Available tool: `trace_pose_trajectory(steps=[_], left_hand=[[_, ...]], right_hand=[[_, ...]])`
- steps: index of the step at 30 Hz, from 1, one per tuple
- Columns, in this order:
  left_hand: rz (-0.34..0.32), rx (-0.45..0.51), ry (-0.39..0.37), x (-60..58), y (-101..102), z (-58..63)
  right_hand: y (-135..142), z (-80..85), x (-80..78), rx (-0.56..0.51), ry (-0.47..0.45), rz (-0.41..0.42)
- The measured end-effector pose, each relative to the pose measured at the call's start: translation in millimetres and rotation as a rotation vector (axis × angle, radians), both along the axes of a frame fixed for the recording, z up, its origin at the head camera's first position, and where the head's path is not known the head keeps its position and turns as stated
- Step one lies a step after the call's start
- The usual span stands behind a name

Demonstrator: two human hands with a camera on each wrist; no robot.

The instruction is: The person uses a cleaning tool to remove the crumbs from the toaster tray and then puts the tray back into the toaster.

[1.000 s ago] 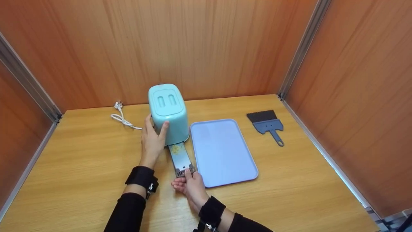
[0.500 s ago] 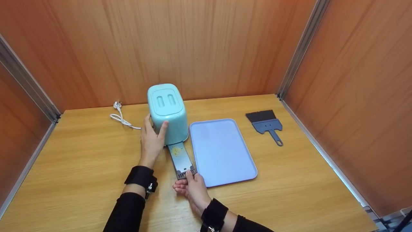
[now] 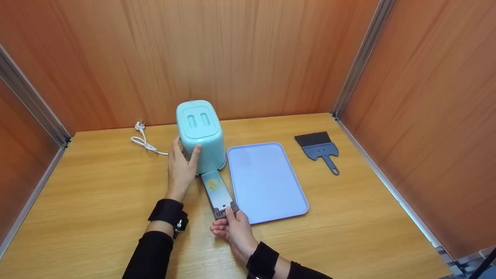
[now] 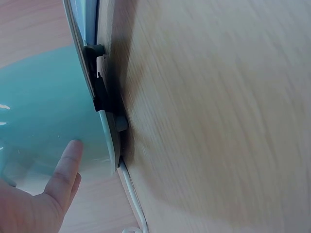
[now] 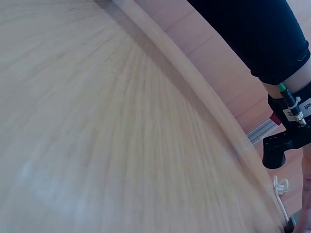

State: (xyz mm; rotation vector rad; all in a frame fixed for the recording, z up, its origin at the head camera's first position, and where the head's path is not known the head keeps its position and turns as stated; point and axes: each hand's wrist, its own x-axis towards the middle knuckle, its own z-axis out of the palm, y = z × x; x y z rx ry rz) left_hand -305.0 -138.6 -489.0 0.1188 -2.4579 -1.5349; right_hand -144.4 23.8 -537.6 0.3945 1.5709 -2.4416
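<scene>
A mint-green toaster [image 3: 205,149] stands upright at the back, two oblong recesses on its top. My left hand [image 3: 182,172] rests against its near left corner, thumb straight along the front and fingers along the side. In the left wrist view a straight digit touches the toaster's wall [image 4: 48,107]. From under the toaster's front extends a metal crumb tray [image 3: 219,193] with yellowish crumbs on it. My right hand [image 3: 238,230] pinches its grey slotted end, thumb on top. Whether the tray's far end is still inside the toaster I cannot tell.
A lavender serving tray [image 3: 267,182] lies right of the crumb tray. Beyond it lies a grey-blue brush [image 3: 319,151] with dark bristles. A white power cord [image 3: 145,143] with a plug trails left of the toaster. Wooden panels [image 3: 232,58] enclose the back and sides.
My right hand has drawn the crumb tray a little farther toward me, so more of it and its crumbs show. My left hand has stayed against the toaster.
</scene>
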Motion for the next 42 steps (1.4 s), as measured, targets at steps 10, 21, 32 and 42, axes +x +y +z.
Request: trace_pose_trajectory(steps=[10, 21, 32, 42], left_hand=[[0.009, -0.027, 0.02, -1.0, -2.0, 1.6], [0.008, -0.037, 0.034, -2.1, -2.7, 0.7], [0.013, -0.029, -0.02, 0.0, -0.1, 3.4], [0.051, 0.011, 0.004, 4.3, 9.4, 2.2]], right_hand=[[9.0, -4.4, 4.8, 0.011, -0.008, 0.008], [27.8, 4.4, 1.9, -0.029, -0.005, -0.023], [44.8, 18.2, -11.9, -0.042, 0.047, -0.068], [55.3, 25.9, -26.6, -0.029, 0.082, -0.108]])
